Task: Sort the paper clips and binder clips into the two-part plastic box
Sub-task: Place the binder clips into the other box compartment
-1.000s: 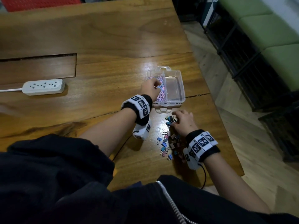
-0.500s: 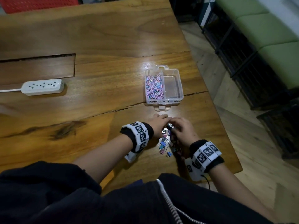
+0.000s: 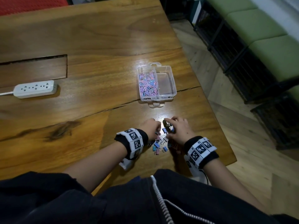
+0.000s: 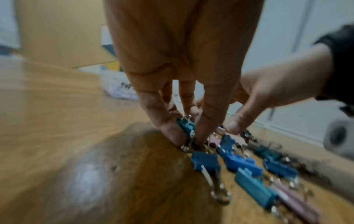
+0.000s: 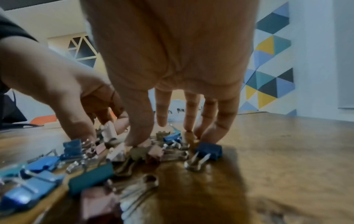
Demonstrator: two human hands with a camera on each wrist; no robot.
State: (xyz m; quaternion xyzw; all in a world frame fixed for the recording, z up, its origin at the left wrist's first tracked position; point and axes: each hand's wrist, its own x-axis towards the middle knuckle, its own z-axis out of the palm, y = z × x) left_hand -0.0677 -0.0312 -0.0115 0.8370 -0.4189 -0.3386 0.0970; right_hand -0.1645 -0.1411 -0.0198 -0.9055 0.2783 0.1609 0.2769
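Observation:
A clear two-part plastic box (image 3: 174, 84) sits on the wooden table. Its left part is full of pastel paper clips (image 3: 147, 84); its right part (image 3: 166, 83) holds nothing. Nearer me lies a pile of blue, teal and pink binder clips (image 3: 157, 145). My left hand (image 3: 156, 130) is on the pile's left side and pinches a teal binder clip (image 4: 184, 127) between thumb and finger. My right hand (image 3: 169, 128) is down on the pile's far right side, with fingers and thumb curled round a small clump of binder clips (image 5: 168, 137). More loose binder clips (image 4: 241, 163) lie between the wrists.
A white power strip (image 3: 34, 88) lies at the left, below a rectangular recess (image 3: 32, 68) in the table top. The table's right edge (image 3: 215, 110) runs close past my right hand. Beyond it are dark racks (image 3: 242, 65) and a green bench (image 3: 258, 29).
My left hand came back from the box's paper-clip part to the binder clip pile and took hold of a clip. My right hand stayed on the pile.

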